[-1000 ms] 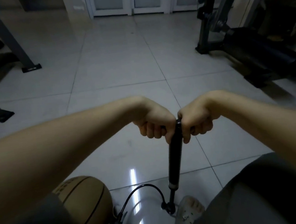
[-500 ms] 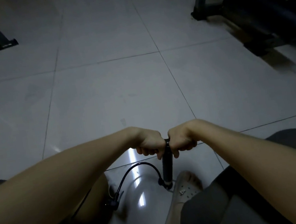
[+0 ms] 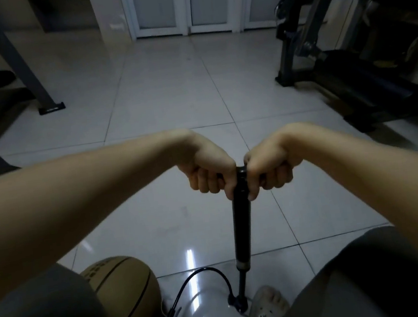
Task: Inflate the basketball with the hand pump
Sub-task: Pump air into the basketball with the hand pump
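A black hand pump (image 3: 241, 223) stands upright on the tiled floor, its shaft drawn up out of the base. My left hand (image 3: 208, 170) grips the left half of its T-handle and my right hand (image 3: 270, 166) grips the right half. A thin black hose (image 3: 207, 273) arcs from the pump's foot to the valve of a tan basketball (image 3: 124, 289), which lies at lower left, partly hidden by my left knee. My foot in a light sandal (image 3: 264, 308) rests at the pump's base.
Dark exercise equipment (image 3: 352, 81) stands at the right. A metal frame leg (image 3: 30, 83) and another frame are at the left. White glass doors (image 3: 182, 5) close off the far wall. Glossy tiles lie between.
Half a second ago the handle was pushed down low near the floor. Both hands have pulled it back up, extending the pump, and the view has lifted with them.
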